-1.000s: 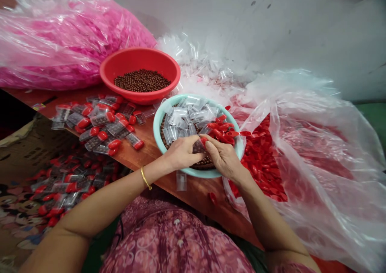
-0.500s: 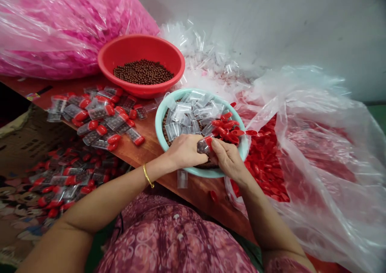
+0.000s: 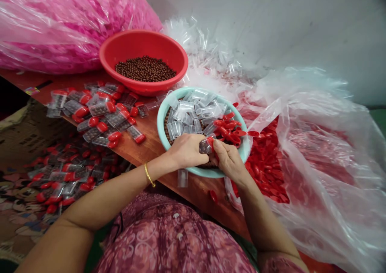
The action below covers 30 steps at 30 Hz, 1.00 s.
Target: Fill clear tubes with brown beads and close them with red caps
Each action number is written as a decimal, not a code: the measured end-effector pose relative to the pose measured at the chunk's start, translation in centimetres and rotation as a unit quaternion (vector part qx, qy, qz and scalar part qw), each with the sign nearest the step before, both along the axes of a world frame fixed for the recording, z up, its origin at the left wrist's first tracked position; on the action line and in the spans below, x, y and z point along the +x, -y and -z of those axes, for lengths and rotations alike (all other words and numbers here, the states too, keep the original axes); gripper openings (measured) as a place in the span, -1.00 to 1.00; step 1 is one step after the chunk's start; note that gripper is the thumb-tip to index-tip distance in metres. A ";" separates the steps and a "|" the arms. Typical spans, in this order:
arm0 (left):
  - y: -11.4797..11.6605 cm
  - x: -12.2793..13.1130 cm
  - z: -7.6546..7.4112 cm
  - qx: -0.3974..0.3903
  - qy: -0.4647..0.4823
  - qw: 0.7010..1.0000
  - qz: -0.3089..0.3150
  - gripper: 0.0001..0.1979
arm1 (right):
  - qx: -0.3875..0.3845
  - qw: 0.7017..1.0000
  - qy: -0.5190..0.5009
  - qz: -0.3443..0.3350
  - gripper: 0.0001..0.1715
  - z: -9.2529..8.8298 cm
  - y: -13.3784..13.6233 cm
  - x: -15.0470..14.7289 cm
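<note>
Over the near side of a pale turquoise basin [image 3: 161, 122], my left hand [image 3: 189, 150] grips a small clear container [image 3: 206, 146] filled with dark brown beads. My right hand [image 3: 229, 160] pinches its red cap [image 3: 213, 139] at the right end, thumb on top; how far the cap sits on is hard to see. Beneath and beyond the hands, the basin holds clear empty containers [image 3: 183, 114], several red caps [image 3: 227, 128] and brown beads [image 3: 167, 130].
Left of the basin lie capped bead-filled containers [image 3: 105, 114], with more in a cardboard box [image 3: 18, 144] below. A red bowl [image 3: 104, 54] of brown beads stands behind. A pink bag [image 3: 75, 23] is at back left, a clear bag [image 3: 316, 152] with red caps at right.
The view has shifted slightly. Both hands stay together on the container, with only a slight change in its tilt and in the right fingers.
</note>
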<state>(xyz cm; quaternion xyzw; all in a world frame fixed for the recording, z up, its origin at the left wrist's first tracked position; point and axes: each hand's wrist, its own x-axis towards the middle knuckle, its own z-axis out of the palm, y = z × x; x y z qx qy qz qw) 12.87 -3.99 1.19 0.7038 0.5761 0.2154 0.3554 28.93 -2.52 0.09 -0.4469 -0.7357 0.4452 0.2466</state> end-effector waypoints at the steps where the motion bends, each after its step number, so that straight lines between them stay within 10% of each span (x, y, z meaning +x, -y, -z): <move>1: 0.0 0.0 0.0 0.001 -0.007 1.000 -0.001 -0.78 | 0.017 1.000 0.014 -0.003 -0.39 0.1 -0.1 0.1; 22: 0.5 0.2 0.8 0.091 -0.022 0.994 0.048 -0.79 | 0.389 0.859 0.295 -0.152 -0.19 -0.5 -0.5 1.2; 30: -0.5 -0.2 1.5 0.007 0.168 0.986 -0.014 -0.86 | 0.283 0.946 0.159 -0.010 -0.18 -1.3 -0.2 -0.2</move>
